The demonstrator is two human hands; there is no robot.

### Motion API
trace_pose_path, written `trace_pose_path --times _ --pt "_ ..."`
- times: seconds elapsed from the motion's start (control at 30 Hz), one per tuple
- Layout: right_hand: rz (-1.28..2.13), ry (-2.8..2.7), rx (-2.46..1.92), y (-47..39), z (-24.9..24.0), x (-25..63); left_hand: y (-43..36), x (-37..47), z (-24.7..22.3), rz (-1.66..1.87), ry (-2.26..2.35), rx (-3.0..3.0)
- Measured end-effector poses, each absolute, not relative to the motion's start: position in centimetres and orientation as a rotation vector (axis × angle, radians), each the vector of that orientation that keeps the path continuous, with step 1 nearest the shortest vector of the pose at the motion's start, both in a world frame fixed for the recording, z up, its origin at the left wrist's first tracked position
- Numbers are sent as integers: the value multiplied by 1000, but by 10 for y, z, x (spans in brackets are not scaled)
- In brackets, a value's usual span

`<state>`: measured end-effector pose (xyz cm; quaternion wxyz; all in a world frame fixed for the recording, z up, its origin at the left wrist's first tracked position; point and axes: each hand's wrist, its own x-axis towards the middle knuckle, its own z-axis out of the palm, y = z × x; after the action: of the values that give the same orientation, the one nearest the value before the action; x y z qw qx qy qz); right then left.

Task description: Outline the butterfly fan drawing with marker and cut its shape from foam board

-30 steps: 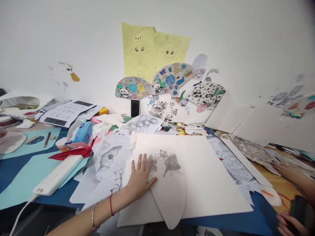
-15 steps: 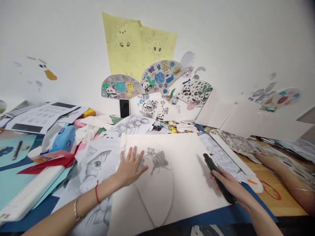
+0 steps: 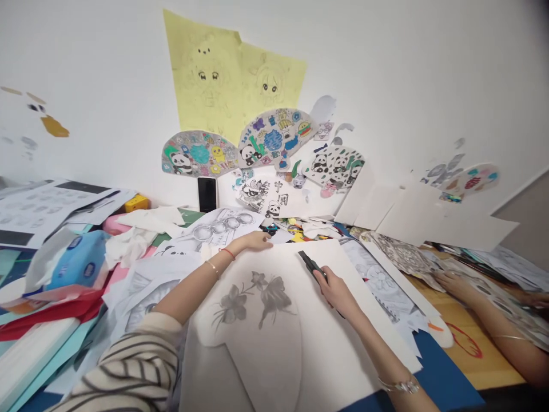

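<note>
A large white sheet lies before me. On it rests a leaf-shaped cutout with grey flowers and a butterfly drawn at its upper part. My left hand reaches to the sheet's far edge. Its fingers bend together there, and their tips are hidden, so what they hold is unclear. My right hand grips a long dark green tool, which looks like a utility knife. The tool is over the right part of the sheet, pointing away and to the left; no blade shows.
Pencil drawings and scraps crowd the back. A blue tissue pack and crumpled tissue are at left. A phone leans on the wall. Another person's hand rests on papers at right.
My left hand has left the cutout and moved to the sheet's far edge, uncovering a flower. The right hand has swung the dark green tool up and left. The sheet has turned slightly.
</note>
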<state>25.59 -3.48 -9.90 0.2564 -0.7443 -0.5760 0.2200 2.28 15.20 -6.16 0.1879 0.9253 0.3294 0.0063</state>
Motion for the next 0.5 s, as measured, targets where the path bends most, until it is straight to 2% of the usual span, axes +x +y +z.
trace_pose_path --times 0.17,0.23,0.5 --pt "938 -1455 -1883 -71 -111 274 124 -25 -80 -76 715 2645" --pt "978 -1415 -1918 -95 -115 272 110 -45 -89 -73 709 2695" --pt "651 -1697 -1974 -213 -164 164 61 -71 -106 319 990 2824"
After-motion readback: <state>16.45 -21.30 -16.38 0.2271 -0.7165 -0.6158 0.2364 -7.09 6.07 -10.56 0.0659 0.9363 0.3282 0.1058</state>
